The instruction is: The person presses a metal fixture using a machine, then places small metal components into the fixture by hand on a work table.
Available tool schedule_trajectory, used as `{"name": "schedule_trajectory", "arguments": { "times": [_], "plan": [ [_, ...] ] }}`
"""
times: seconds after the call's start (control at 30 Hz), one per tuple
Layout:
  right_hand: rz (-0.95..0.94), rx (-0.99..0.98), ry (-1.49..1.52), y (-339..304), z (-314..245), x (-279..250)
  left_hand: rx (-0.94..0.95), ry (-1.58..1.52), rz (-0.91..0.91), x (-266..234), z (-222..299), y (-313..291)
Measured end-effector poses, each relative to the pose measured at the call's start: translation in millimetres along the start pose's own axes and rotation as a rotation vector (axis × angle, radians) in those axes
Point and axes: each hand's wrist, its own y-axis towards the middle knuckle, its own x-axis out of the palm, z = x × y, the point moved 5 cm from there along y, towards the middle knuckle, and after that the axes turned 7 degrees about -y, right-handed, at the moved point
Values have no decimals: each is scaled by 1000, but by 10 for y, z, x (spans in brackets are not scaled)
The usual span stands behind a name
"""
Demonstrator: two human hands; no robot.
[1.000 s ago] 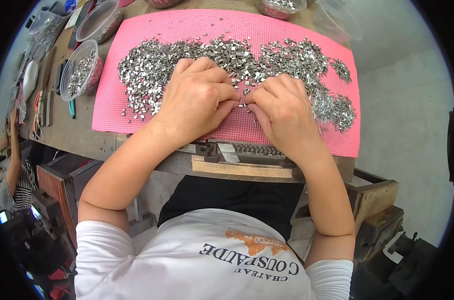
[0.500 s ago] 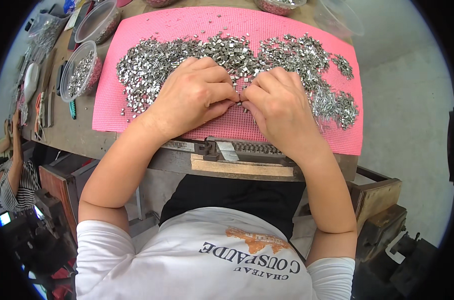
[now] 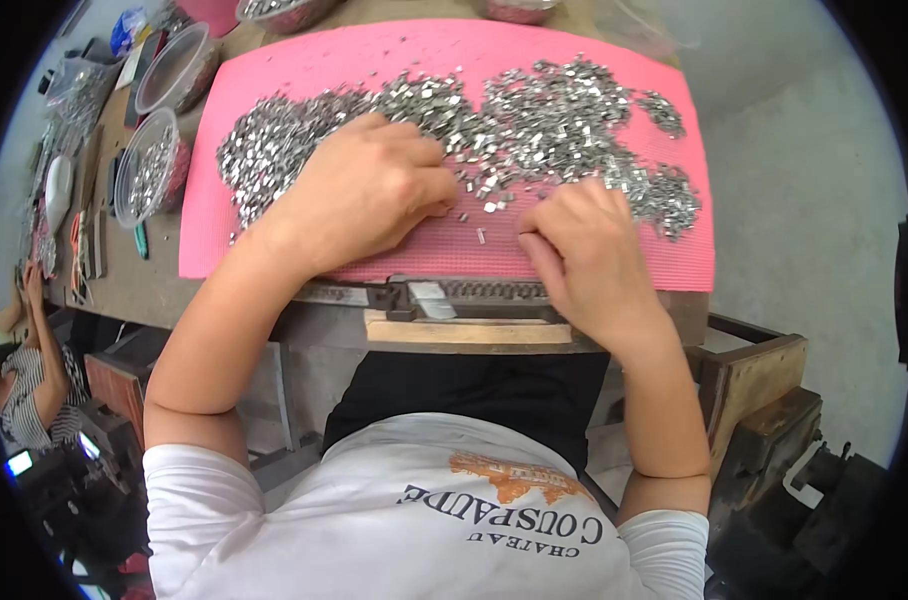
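Many small silvery metal pieces lie in a broad heap across a pink textured mat. My left hand rests over the near left side of the heap, fingers curled inward and thumb against the index finger. Apart from it, my right hand hovers above the mat's near right part, its thumb and fingers drawn together in a pinch. Whatever either hand holds is hidden or too small to make out. One loose metal piece lies between the hands. Smaller piles sit at the mat's right.
Along the bench's near edge runs a dark toothed metal strip above a wooden bar. Clear plastic tubs of small parts stand at left, with more at the back. Further left, another person in a striped top sits working.
My hands, whose fingertips met over the mat, have come apart. The right has moved right and nearer to me; the left has shifted slightly left. The view has tilted a little.
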Motion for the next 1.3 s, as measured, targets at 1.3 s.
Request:
{"name": "schedule_trajectory", "arguments": {
  "times": [1.3],
  "plan": [
    [29,-2,-187,-53,-753,-256,-337,-138,316,-249,359,-706]
  ]
}}
